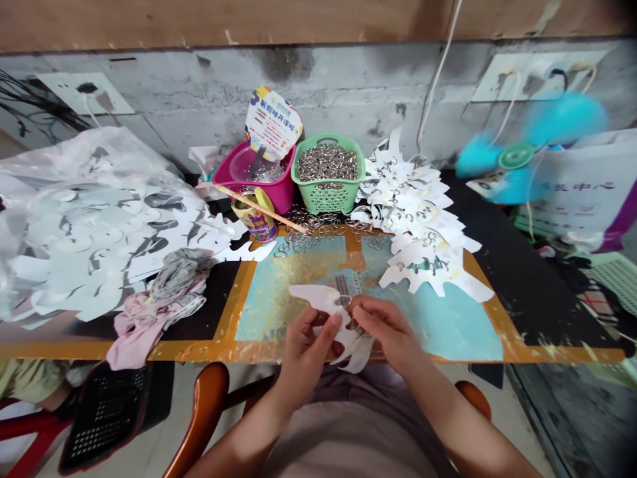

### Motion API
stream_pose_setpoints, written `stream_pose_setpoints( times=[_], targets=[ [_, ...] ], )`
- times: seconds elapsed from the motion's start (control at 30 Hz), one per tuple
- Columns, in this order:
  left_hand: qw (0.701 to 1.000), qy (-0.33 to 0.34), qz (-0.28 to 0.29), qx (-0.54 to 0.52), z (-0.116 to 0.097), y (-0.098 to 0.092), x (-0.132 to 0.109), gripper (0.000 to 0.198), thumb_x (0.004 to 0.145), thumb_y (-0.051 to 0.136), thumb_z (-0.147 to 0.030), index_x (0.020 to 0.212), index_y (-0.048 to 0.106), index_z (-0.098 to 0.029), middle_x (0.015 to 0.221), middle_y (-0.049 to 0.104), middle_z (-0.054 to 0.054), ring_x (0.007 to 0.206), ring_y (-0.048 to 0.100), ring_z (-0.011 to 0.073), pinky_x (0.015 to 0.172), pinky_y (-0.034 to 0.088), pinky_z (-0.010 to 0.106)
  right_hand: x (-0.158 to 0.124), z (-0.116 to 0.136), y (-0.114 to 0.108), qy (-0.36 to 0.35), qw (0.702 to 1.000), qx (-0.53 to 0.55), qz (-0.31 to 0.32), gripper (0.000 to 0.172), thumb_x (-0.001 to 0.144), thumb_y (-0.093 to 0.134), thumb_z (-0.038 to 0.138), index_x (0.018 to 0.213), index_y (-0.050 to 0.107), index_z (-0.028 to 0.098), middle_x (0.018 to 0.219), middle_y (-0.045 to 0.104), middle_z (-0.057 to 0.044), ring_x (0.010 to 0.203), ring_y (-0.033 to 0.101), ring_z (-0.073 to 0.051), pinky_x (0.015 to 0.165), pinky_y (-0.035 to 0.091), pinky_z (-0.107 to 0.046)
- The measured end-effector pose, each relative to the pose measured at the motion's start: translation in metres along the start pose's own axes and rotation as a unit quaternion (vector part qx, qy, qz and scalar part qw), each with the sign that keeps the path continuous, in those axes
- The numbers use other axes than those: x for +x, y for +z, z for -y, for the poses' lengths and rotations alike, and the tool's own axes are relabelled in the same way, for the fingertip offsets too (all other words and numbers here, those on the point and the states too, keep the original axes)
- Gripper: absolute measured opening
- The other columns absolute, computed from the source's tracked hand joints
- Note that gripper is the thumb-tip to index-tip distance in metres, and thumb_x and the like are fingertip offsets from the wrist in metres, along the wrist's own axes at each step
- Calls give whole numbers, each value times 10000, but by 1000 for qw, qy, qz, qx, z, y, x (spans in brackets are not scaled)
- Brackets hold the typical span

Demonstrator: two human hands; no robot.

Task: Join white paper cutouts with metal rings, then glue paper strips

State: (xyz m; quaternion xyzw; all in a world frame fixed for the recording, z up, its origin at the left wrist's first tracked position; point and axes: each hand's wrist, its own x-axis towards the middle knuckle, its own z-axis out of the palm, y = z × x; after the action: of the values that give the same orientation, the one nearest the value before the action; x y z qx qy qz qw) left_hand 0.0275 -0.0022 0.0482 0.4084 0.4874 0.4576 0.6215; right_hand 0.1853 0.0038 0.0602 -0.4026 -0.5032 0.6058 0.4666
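Over the table's front edge, my left hand (309,345) and my right hand (385,330) together grip a white cut-out paper shape (326,300). The left thumb and fingers pinch its lower middle part. My right hand's fingers are curled shut at the shape's right side, where a small metal ring seems to sit; it is too small to be sure. The paper's lower end (357,355) hangs below the hands. Directly behind the hands lies the light blue mat (448,325) with yellow stains.
A green basket (328,192) full of metal rings stands at the back, loose rings (308,232) spilled before it. A pink tub (279,189), a small jar (259,222), a fanned stack of white cut-outs (423,232), a plastic bag of cut-outs (74,226), a cloth (159,305) and a spinning blue fan (522,159) surround the mat.
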Motion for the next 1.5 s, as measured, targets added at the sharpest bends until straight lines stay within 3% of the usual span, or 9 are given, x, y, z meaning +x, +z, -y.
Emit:
stream_pose_setpoints(
  times=[0.17, 0.37, 0.63, 0.87, 1.03, 1.13, 1.27, 1.37, 1.5],
  targets=[
    [997, -2, -53, -52, 5, -3, -1, 579, 557, 859, -596, 906, 647, -186, 785, 651, 0, 637, 623, 126, 484, 555, 202, 0, 6, 4, -16, 995, -92, -19, 289, 941, 572, 389, 737, 541, 187, 643, 440, 32, 597, 366, -111, 541, 285, -240],
    [999, -23, 25, 38, -8, -3, 2, 440, 767, 733, -565, 766, 675, -129, 656, 604, -9, 502, 539, 79, 441, 540, 185, -2, 3, 3, -14, 999, -20, 25, 338, 914, 583, 498, 783, 532, 191, 681, 459, 26, 611, 382, -117, 559, 315, -243],
    [998, -49, 22, 13, -13, -8, 0, 420, 729, 786, -534, 812, 659, -142, 672, 608, -3, 594, 614, 126, 495, 602, 244, -1, 5, -3, 7, 998, -34, 57, 266, 884, 671, 379, 768, 530, 185, 719, 491, 25, 659, 418, -109, 583, 345, -220],
    [997, 9, 80, 16, -14, -9, 2, 419, 788, 740, -526, 693, 639, -130, 542, 540, -23, 438, 458, 56, 369, 442, 138, -2, -3, -8, 65, 987, 111, 93, 341, 823, 733, 468, 803, 530, 195, 747, 553, 11, 615, 477, -103, 556, 372, -217],
    [998, -17, 57, 17, -10, -5, 1, 367, 780, 753, -498, 862, 684, -148, 703, 622, 0, 569, 568, 104, 502, 584, 231, -3, 1, -9, 29, 994, 68, 83, 375, 842, 695, 525, 829, 543, 183, 735, 497, 20, 616, 401, -95, 537, 309, -212],
    [997, -7, 71, 17, -4, -7, 3, 374, 772, 756, -490, 740, 663, -130, 581, 553, -24, 454, 473, 63, 432, 505, 188, -5, 4, -5, 18, 999, -2, 39, 352, 922, 604, 495, 780, 524, 183, 679, 438, 36, 598, 361, -92, 524, 277, -217],
    [994, 10, 97, -45, -6, -7, 8, 509, 497, 914, -505, 722, 643, -137, 594, 569, -23, 481, 477, 76, 453, 464, 198, -7, 6, -2, 0, 997, -79, 19, 347, 980, 519, 455, 772, 534, 178, 661, 400, 42, 595, 334, -91, 528, 258, -224],
    [995, -14, 89, -34, -15, -4, 8, 487, 606, 852, -555, 696, 615, -140, 554, 514, -38, 483, 425, 62, 458, 402, 183, -9, 2, -3, 16, 996, -76, 33, 358, 977, 522, 462, 765, 545, 175, 652, 407, 41, 584, 332, -92, 515, 242, -225],
    [997, -46, 62, -31, -17, 0, 4, 502, 678, 794, -591, 637, 565, -146, 496, 445, -55, 455, 357, 51, 429, 289, 180, -7, -8, 4, 76, 993, 87, 34, 375, 921, 607, 482, 724, 583, 164, 606, 468, 38, 521, 369, -81, 488, 263, -215]
  ],
)
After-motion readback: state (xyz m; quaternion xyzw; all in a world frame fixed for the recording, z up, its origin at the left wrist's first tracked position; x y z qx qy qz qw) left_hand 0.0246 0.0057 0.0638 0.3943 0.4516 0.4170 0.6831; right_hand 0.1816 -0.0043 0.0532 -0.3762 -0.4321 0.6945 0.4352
